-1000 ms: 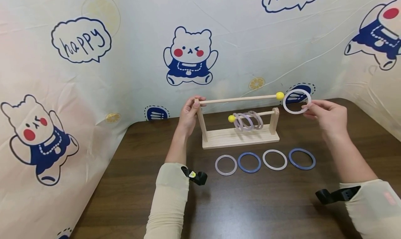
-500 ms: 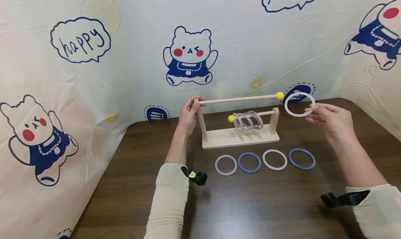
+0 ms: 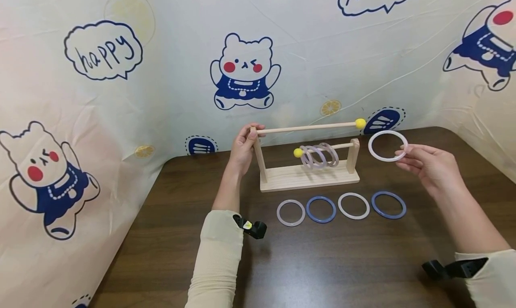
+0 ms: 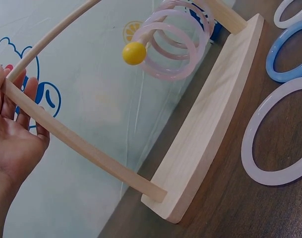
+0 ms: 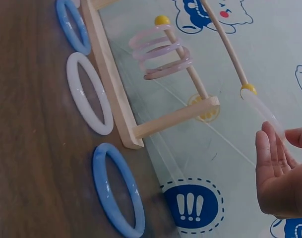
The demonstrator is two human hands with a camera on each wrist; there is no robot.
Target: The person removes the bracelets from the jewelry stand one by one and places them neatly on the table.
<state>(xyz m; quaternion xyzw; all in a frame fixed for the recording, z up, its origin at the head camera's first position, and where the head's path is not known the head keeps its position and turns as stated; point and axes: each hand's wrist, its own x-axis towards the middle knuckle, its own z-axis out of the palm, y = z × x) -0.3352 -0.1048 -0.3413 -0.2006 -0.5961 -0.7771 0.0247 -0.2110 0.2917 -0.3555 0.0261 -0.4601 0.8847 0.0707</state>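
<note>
In the head view, my left hand grips the top of the left post of a wooden ring stand, thumb in front and fingers behind. My right hand pinches a whitish ring by its right edge. That ring hangs in the air to the right of the stand, apart from it and below the level of the upper rod. No ring sits on that rod, which ends in a yellow ball. Several pale pink-lilac rings hang on the lower rod, near its own yellow ball.
Before the stand, a row of rings lies flat on the brown table: a lilac ring, a blue ring, a white ring and another blue ring. A printed cloth rises behind the table.
My right hand has moved down and slightly right, carrying the whitish ring away from the upper rod's yellow ball. The left hand and the stand have stayed in place.
</note>
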